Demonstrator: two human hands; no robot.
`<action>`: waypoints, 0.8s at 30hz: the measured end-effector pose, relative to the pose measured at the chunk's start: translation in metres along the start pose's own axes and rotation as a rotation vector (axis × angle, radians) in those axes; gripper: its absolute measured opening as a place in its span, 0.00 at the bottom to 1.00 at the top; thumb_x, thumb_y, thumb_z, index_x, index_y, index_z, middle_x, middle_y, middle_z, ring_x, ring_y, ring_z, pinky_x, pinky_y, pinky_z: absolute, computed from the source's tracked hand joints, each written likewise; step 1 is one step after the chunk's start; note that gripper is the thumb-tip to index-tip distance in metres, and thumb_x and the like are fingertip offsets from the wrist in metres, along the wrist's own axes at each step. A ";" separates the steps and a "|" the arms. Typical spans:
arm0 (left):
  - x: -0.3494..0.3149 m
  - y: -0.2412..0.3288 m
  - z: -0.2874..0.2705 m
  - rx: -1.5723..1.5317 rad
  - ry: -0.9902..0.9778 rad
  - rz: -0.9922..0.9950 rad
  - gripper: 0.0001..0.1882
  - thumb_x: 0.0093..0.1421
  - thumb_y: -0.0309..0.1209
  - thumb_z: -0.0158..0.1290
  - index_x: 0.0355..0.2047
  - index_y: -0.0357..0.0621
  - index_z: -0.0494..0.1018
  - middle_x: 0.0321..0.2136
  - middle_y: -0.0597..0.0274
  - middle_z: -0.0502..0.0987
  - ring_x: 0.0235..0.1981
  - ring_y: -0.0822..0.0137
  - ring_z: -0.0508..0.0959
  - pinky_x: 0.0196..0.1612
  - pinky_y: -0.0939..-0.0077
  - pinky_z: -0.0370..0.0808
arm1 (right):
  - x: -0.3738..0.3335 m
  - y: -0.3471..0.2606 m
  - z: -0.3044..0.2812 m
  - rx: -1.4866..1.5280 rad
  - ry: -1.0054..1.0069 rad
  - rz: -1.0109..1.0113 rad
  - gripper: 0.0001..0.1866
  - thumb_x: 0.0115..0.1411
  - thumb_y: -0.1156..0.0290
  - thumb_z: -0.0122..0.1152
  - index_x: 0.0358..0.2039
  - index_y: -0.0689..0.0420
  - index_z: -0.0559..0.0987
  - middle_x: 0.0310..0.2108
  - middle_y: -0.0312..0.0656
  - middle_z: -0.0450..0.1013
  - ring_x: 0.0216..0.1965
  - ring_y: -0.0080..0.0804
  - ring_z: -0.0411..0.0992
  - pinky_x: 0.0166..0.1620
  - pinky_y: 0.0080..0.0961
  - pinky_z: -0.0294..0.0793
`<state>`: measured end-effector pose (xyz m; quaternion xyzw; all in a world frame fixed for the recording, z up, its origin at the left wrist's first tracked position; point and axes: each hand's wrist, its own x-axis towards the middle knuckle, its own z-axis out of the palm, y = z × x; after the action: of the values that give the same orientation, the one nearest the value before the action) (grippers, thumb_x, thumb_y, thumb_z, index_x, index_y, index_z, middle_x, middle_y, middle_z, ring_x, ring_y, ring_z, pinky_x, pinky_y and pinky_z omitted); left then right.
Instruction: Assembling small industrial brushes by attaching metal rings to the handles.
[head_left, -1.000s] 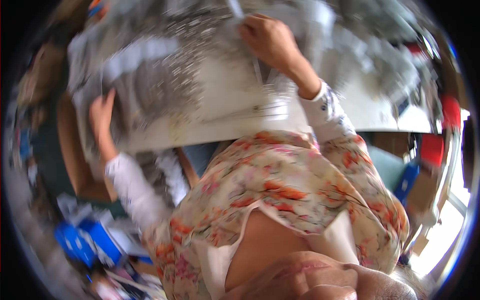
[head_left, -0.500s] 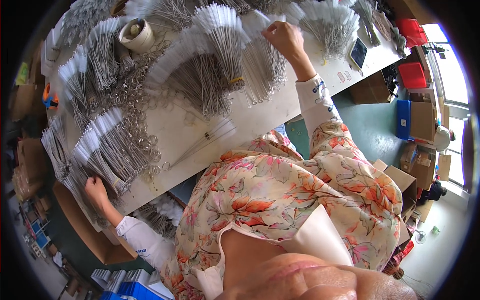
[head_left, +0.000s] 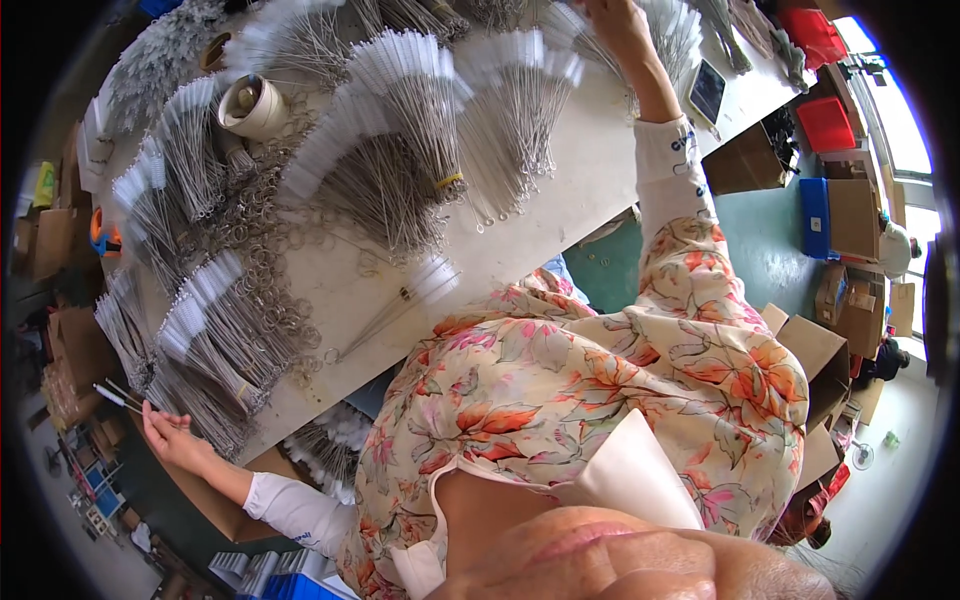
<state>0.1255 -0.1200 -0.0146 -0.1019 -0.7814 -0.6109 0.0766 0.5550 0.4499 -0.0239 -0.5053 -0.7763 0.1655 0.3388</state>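
Observation:
At the table's left edge, my left hand [head_left: 175, 440] pinches a few thin wire brushes [head_left: 112, 396] whose white bristle ends stick out past my fingers. Close beside it lie bundles of wire-stemmed brushes [head_left: 205, 405]. My right hand [head_left: 618, 28] reaches to the far right of the table, over a fanned pile of white-bristled brushes [head_left: 675, 35]. The upper edge of the picture cuts off its fingertips, so its grip does not show. A large bundle with a yellow band [head_left: 420, 110] lies mid-table, and several loose brushes [head_left: 405, 300] lie near the front edge.
Metal rings [head_left: 250, 235] are heaped left of the table's middle, below a white cup [head_left: 252, 107]. A phone-like device [head_left: 707, 92] lies at the right edge. An orange tape roll [head_left: 103, 232] sits at the left. Cardboard boxes [head_left: 745, 160] stand beside the table.
My right hand has moved farther away and to the right. My left hand has drawn down and left off the brush bundles, with a few brushes now sticking out of it.

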 end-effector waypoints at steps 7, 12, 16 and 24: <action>-0.024 -0.004 0.030 -0.159 -0.252 -0.195 0.17 0.63 0.37 0.46 0.44 0.36 0.71 0.22 0.73 0.64 0.15 0.86 0.56 0.15 0.91 0.50 | 0.004 0.058 0.021 -0.610 -0.101 0.059 0.11 0.52 0.56 0.53 0.32 0.44 0.80 0.34 0.39 0.76 0.38 0.40 0.74 0.41 0.39 0.70; -0.058 0.032 0.059 -0.396 -0.391 -0.164 0.17 0.64 0.34 0.44 0.41 0.29 0.71 0.23 0.69 0.66 0.21 0.81 0.60 0.22 0.89 0.56 | 0.007 -0.022 -0.014 -0.274 0.381 -0.335 0.09 0.59 0.65 0.47 0.30 0.54 0.73 0.28 0.39 0.69 0.30 0.30 0.68 0.34 0.27 0.68; -0.135 0.087 0.109 -0.231 -0.575 -0.025 0.15 0.62 0.31 0.44 0.44 0.34 0.72 0.20 0.77 0.66 0.15 0.87 0.57 0.16 0.93 0.52 | -0.080 -0.176 0.028 1.266 -0.250 -0.298 0.10 0.61 0.69 0.46 0.26 0.59 0.69 0.17 0.34 0.63 0.21 0.20 0.64 0.25 0.20 0.65; -0.157 0.065 0.177 -0.124 -0.453 0.703 0.03 0.59 0.20 0.46 0.34 0.35 0.69 0.31 0.59 0.71 0.25 0.70 0.74 0.30 0.78 0.72 | -0.201 -0.258 0.055 1.333 -0.815 -0.458 0.18 0.56 0.66 0.58 0.46 0.59 0.71 0.48 0.46 0.64 0.50 0.33 0.63 0.52 0.29 0.62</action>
<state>0.2948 0.0564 -0.0349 -0.4982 -0.6580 -0.5556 0.1004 0.3956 0.1628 0.0187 0.0738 -0.6612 0.6902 0.2847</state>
